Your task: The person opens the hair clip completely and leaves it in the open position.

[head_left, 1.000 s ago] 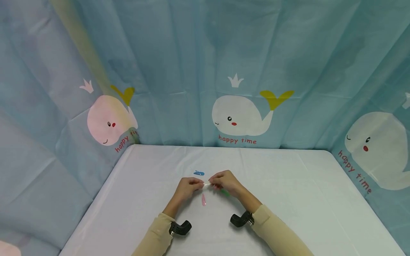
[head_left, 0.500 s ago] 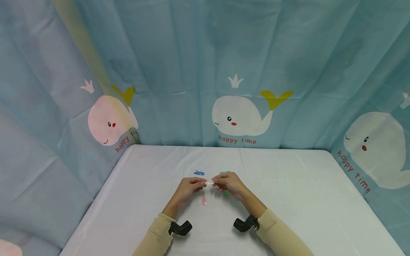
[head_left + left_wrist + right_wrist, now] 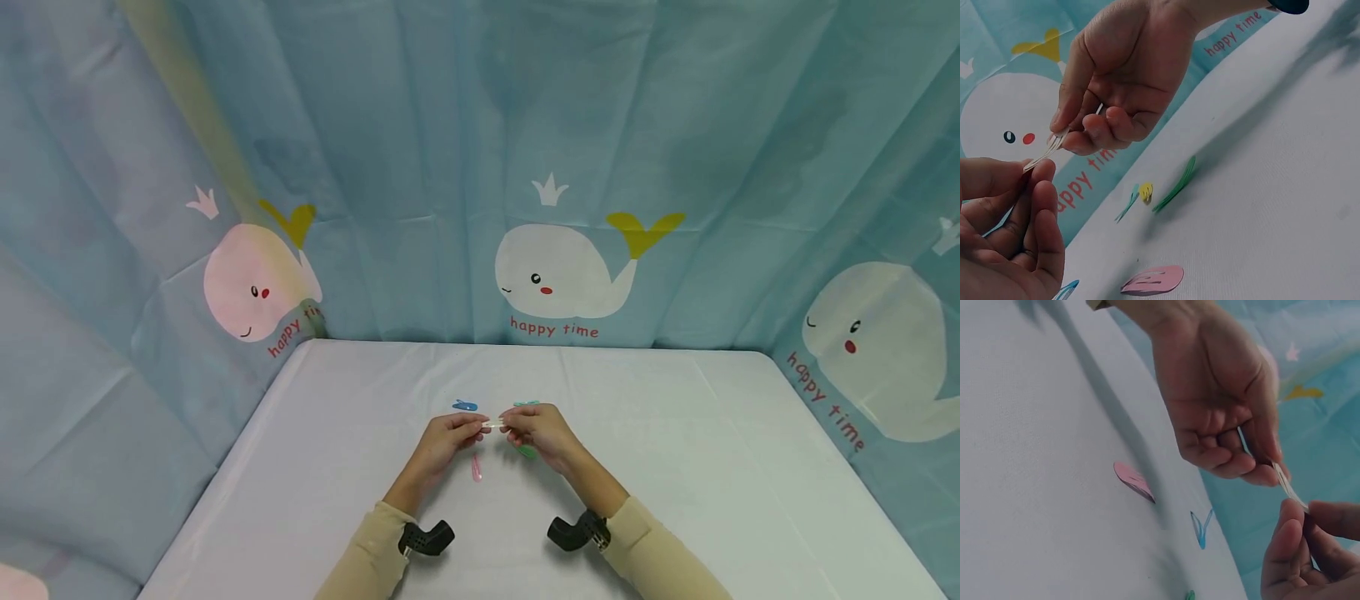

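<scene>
Right hand (image 3: 542, 433) — white clip (image 3: 1049, 151) pinched, yellow clip (image 3: 1145, 193) (left wrist view only)

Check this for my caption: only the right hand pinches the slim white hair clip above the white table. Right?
Not just the right hand: the left wrist view shows the left hand pinching the slim white hair clip too; the rest stands.

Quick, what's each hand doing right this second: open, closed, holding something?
Left hand: closed, pinching one end of a white snap hair clip.
Right hand: closed, pinching the same clip's other end.
</scene>
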A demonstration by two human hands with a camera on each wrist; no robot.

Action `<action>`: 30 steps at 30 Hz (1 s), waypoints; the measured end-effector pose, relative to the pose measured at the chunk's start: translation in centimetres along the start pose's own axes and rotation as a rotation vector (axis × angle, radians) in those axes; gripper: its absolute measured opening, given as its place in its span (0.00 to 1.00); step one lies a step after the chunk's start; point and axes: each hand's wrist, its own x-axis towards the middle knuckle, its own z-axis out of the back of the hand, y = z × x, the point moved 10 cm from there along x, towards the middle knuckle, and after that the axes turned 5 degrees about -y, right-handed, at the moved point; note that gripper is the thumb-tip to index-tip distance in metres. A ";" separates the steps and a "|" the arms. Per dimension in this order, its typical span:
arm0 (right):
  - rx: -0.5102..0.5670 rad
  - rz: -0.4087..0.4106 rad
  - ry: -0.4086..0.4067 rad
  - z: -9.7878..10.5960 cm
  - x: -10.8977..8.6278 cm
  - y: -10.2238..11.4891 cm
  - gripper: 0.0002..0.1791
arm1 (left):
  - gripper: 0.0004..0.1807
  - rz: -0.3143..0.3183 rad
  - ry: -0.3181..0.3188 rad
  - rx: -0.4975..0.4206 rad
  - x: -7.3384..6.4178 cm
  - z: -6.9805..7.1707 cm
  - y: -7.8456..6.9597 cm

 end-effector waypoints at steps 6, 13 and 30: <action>0.064 -0.028 0.009 0.0 -0.1 -0.5 0.15 | 0.15 0.023 -0.020 -0.036 0.1 -0.1 0.1; 0.105 -0.044 -0.005 -0.1 0.0 -1.0 0.13 | 0.14 0.041 -0.030 -0.075 0.1 -0.3 0.3; 0.164 -0.047 -0.033 -0.2 -0.1 -1.1 0.13 | 0.13 0.073 -0.084 -0.090 -0.1 -0.2 0.3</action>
